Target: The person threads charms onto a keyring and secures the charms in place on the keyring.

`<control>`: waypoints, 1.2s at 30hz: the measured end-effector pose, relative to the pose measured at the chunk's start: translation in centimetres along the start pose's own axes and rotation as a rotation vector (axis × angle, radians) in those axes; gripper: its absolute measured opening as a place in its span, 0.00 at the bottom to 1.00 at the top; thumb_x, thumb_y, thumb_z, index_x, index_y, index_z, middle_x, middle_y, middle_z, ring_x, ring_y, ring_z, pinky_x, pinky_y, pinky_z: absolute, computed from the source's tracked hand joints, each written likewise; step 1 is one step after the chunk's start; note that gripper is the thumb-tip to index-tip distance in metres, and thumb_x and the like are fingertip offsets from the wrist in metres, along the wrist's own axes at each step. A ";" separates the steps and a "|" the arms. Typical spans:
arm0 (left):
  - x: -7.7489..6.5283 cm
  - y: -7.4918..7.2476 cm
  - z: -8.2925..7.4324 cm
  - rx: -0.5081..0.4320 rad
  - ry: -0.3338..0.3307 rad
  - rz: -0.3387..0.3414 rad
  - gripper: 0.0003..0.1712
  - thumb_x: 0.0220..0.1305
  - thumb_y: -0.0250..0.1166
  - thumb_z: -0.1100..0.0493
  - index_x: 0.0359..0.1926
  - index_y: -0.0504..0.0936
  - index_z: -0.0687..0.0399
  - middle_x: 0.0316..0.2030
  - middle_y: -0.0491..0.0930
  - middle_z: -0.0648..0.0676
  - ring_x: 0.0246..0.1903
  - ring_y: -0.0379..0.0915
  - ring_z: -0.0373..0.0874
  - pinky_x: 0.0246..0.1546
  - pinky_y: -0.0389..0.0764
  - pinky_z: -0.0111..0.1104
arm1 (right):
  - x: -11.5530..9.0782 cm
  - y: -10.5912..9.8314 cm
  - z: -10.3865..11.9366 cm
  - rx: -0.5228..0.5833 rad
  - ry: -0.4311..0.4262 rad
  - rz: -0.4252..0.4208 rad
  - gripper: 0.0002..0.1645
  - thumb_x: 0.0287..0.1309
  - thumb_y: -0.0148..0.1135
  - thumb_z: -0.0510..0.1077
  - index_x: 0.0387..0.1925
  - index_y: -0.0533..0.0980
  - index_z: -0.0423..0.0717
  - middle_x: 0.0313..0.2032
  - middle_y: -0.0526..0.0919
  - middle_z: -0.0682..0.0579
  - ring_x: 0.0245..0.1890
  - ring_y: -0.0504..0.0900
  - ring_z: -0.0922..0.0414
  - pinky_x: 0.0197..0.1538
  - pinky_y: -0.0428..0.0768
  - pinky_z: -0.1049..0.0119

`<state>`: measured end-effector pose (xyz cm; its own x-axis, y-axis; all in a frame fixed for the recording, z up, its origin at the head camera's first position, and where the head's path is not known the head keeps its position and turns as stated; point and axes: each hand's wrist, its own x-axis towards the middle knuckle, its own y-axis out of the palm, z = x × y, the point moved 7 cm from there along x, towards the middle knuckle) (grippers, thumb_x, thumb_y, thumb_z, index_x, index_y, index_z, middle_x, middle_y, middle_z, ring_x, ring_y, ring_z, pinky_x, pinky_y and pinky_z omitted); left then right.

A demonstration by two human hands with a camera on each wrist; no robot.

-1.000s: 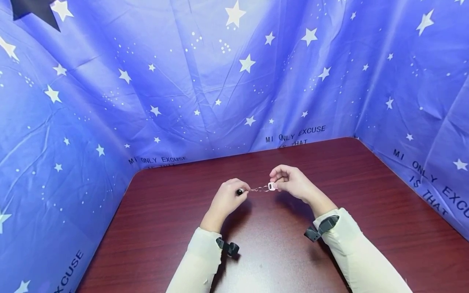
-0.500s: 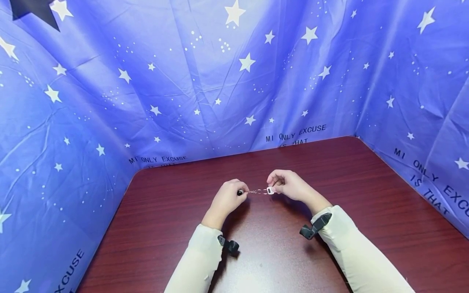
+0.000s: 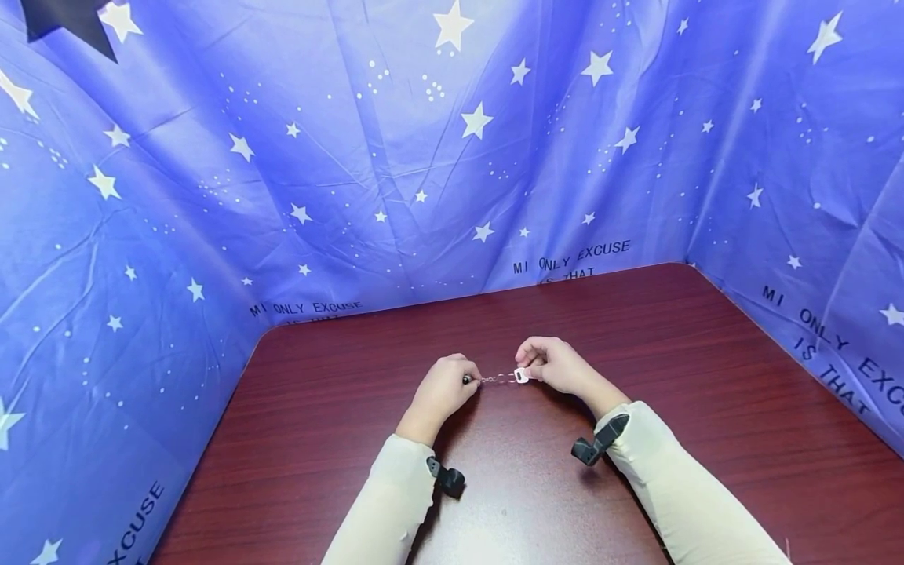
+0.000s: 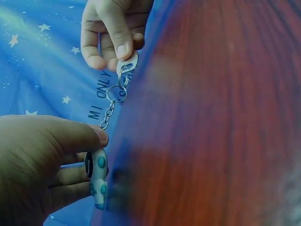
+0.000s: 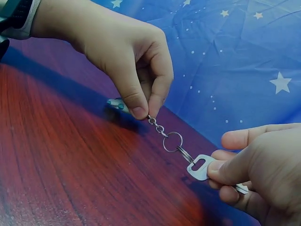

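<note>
My left hand (image 3: 439,392) pinches the top of a small white-and-teal figure charm (image 4: 99,176), right where its short metal chain (image 4: 108,114) begins. Across from it, my right hand (image 3: 560,366) pinches a silver key (image 5: 199,168) by its head between thumb and fingers. The key's blade (image 5: 241,188) pokes out past those fingers in the right wrist view. Between the hands, the chain leads to a split ring (image 5: 165,145), and smaller rings (image 5: 186,154) link that to the key. The whole keychain is drawn out above the table, part of the charm hidden by the left fingers.
A dark red wood-grain table (image 3: 339,439) lies beneath both hands. Blue curtains (image 3: 395,157) with white stars hang along its back and sides. Black straps (image 3: 600,441) circle the wrists over pale sleeves.
Both hands have shifted slightly toward the person, the right one more and a little leftward. The left has edged right. Their holds on the charm and key stay the same.
</note>
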<state>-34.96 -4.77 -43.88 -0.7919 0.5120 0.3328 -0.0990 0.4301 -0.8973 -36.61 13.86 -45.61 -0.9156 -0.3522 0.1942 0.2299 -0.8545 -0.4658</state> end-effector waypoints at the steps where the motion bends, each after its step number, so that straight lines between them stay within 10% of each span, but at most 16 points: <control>1: 0.0 0.1 0.0 0.000 -0.003 0.005 0.03 0.57 0.73 0.63 0.29 0.89 0.50 0.32 0.83 0.48 0.35 0.82 0.42 0.43 0.82 0.34 | 0.0 0.1 0.0 -0.018 -0.006 -0.003 0.13 0.50 0.67 0.22 0.35 0.79 0.37 0.28 0.82 0.52 0.27 0.79 0.58 0.30 0.76 0.70; 13: -0.3 0.5 -0.1 0.061 -0.052 0.078 0.02 0.59 0.74 0.59 0.29 0.90 0.47 0.33 0.85 0.47 0.40 0.79 0.48 0.47 0.80 0.36 | -0.6 0.5 -0.2 -0.227 -0.074 -0.043 0.12 0.50 0.70 0.29 0.33 0.80 0.46 0.30 0.84 0.52 0.26 0.75 0.61 0.34 0.73 0.66; 36: -0.2 0.2 0.3 0.050 -0.139 0.165 0.12 0.62 0.71 0.50 0.44 0.87 0.48 0.40 0.82 0.48 0.42 0.81 0.44 0.47 0.81 0.39 | -0.4 0.4 -0.1 -0.214 -0.059 -0.046 0.08 0.56 0.68 0.33 0.36 0.80 0.46 0.33 0.82 0.55 0.29 0.75 0.59 0.36 0.74 0.63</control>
<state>-34.99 -5.05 -44.27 -0.8750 0.4635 0.1398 0.0122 0.3099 -0.9507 -36.21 13.73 -45.99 -0.9010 -0.3421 0.2669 0.1075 -0.7720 -0.6264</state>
